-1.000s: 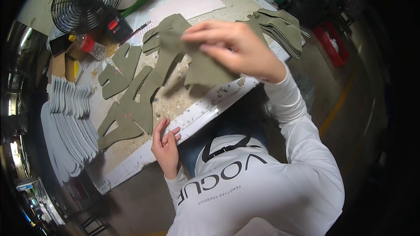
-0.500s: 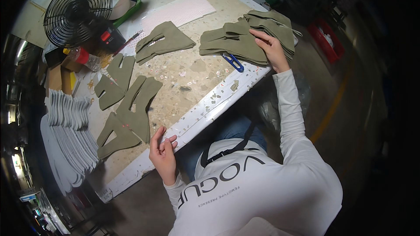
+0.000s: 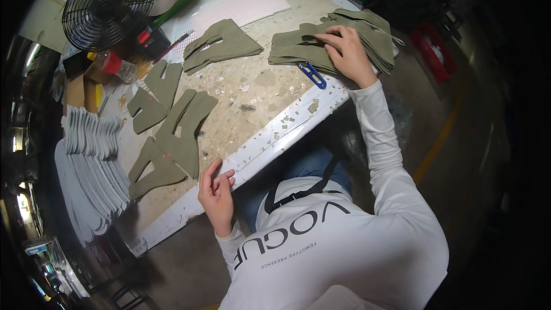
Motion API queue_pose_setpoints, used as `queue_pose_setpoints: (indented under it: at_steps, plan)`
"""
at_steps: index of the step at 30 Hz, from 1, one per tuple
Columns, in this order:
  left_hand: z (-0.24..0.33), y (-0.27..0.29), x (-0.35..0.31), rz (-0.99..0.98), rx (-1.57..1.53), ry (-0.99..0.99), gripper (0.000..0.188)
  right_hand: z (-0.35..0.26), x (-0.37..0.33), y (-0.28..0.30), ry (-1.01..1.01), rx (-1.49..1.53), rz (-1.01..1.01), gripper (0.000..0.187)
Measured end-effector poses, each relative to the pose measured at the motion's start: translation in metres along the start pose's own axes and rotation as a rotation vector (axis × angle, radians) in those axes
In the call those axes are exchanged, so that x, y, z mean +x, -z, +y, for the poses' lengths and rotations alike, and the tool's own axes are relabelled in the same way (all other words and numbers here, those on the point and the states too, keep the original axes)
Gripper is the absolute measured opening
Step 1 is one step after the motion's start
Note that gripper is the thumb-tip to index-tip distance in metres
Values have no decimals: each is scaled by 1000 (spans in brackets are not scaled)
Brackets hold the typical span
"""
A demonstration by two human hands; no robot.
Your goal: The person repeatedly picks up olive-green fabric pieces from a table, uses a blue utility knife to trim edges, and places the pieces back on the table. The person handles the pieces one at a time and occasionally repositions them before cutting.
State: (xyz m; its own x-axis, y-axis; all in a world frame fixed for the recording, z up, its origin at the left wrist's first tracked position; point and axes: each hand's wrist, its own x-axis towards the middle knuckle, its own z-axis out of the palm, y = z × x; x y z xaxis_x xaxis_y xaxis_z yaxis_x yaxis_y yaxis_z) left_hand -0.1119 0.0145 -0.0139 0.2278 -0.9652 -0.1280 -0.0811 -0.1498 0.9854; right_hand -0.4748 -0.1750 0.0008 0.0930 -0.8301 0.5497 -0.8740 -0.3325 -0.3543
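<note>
My right hand [image 3: 351,57] lies over a stack of olive fabric pieces [image 3: 291,50] with slits, at the table's far right edge. Its thumb and fingers are apart, the fingertips touching the top of the stack near a slit. Partly under that hand, a second olive bundle [image 3: 376,37] has a pale tie at its right side. Blue thread snips [image 3: 313,76] lie just below the stack. My left hand [image 3: 218,198] rests at the near table edge, fingers loosely bent and apart, holding nothing. Beside it are laid-out olive pieces [image 3: 182,148] with cut-outs.
More olive pieces lie at the left [image 3: 154,95] and upper middle [image 3: 227,49]. Grey-white layered pieces [image 3: 94,178] are stacked at far left. A black fan [image 3: 109,8], a plastic bottle [image 3: 117,68] and a pink-dotted sheet [image 3: 247,7] stand farther back. Scraps dot the table edge [image 3: 270,146].
My right hand has shifted left, from the right-hand bundle's edge onto the slitted stack, with its fingers bending more. My left hand stays nearly in place. The view has tilted slightly.
</note>
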Motion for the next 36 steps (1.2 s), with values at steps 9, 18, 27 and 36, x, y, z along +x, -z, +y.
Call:
queue_pose_setpoints:
  at_steps: [9, 18, 27, 36]
  plan:
    - [5, 5, -8, 34, 35, -55, 28, -66, -38, 8, -297, 139, -167, 18]
    - [27, 61, 36, 365, 608, -215, 18, -104, -55, -22, -217, 192, -77, 30]
    - [14, 55, 73, 530, 908, -268, 29, -104, -60, -20, -49, 194, -233, 24]
    - [16, 49, 78, 509, 633, -309, 24, -117, -67, 0, -74, 357, -91, 20]
